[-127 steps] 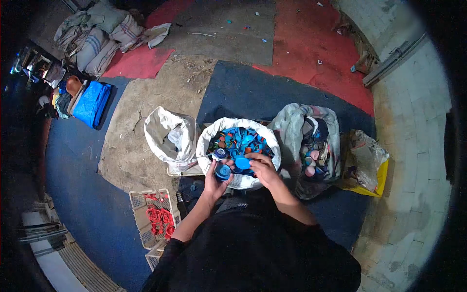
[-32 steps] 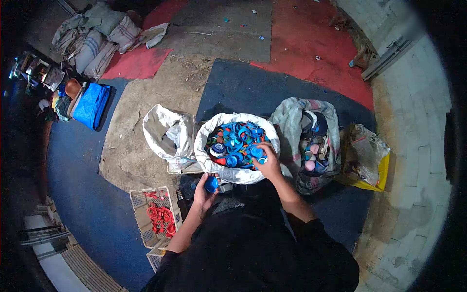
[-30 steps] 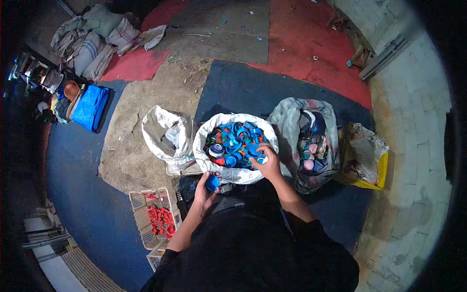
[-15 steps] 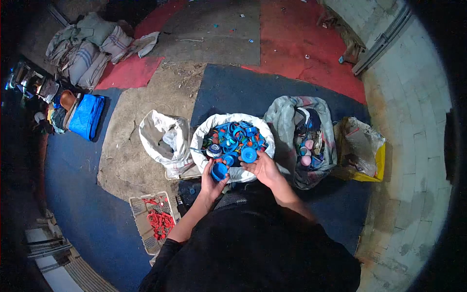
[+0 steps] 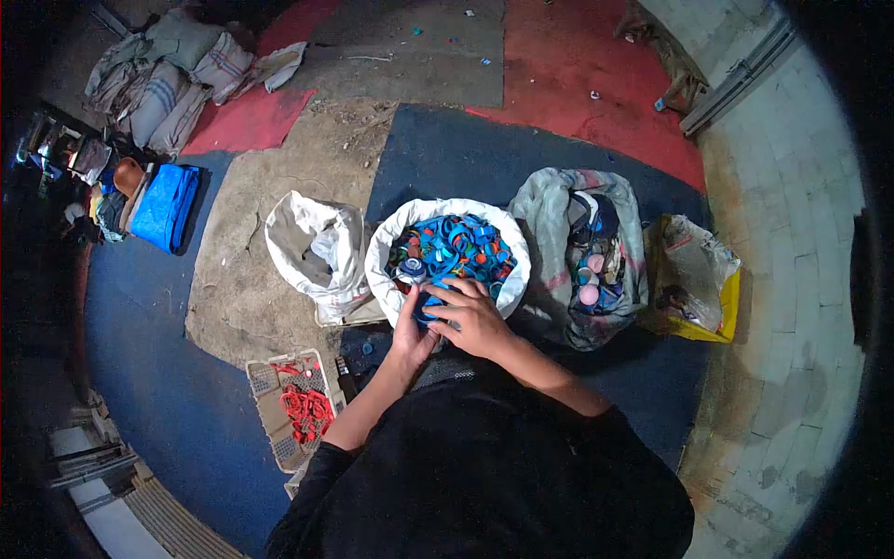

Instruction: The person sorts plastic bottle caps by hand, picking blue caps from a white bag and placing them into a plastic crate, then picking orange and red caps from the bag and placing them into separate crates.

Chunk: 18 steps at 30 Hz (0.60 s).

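Observation:
My left hand (image 5: 412, 334) is closed around a blue plastic cap (image 5: 426, 300) at the near rim of a white sack (image 5: 382, 265). Over the same cap bends my right hand (image 5: 475, 326), its fingers gripping it from above and hiding most of it. Whether a second blue lid is under the right palm cannot be seen. The sack is full of loose plastic caps and rings (image 5: 461, 244), mostly blue with some red and orange. A dark blue and white cap (image 5: 411, 270) lies on the pile beside my left fingertips.
Left stands a smaller white sack (image 5: 284, 256); right, a grey sack (image 5: 638, 252) of mixed plastic and a yellow container (image 5: 729, 307). A beige crate (image 5: 265, 391) with red rings sits at lower left. A block wall (image 5: 792, 279) runs along the right.
My right hand has moved left with its blue lid and now covers the cap in my left hand. The lid has gone out of sight. The view has shifted slightly.

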### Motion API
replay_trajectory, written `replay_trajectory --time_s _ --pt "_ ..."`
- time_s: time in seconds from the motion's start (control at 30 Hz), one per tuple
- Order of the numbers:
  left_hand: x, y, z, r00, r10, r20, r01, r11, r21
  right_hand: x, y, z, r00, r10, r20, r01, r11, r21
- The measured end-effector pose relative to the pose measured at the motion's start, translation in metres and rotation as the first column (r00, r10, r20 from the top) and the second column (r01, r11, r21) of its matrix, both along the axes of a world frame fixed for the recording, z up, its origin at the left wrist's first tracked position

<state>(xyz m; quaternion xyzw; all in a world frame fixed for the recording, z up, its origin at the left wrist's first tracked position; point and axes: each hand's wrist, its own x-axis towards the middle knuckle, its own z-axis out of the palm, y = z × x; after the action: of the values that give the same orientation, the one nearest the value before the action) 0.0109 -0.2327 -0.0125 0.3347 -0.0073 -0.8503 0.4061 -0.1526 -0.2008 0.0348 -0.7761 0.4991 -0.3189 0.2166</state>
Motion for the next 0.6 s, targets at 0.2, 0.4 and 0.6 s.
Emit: replay_trajectory --time_s 0.2,0.4,0.6 --pt "0.025 0.016 -0.009 0.960 0.090 0.264 -0.105 0.993 0.044 0.008 -0.006 -0.024 0.887 0.151 0.437 -0.253 0.949 0.185" --pt "0.060 0.023 -0.026 0.911 0.167 0.378 -0.196 0.980 0.040 -0.040 -0.009 -0.114 0.998 -0.012 -0.068 0.034 0.947 0.320" --pt "0.095 0.035 -0.017 0.886 0.244 0.395 -0.246 0.968 -0.045 -0.086 -0.021 -0.119 0.964 0.049 -0.260 0.091 0.862 0.499"
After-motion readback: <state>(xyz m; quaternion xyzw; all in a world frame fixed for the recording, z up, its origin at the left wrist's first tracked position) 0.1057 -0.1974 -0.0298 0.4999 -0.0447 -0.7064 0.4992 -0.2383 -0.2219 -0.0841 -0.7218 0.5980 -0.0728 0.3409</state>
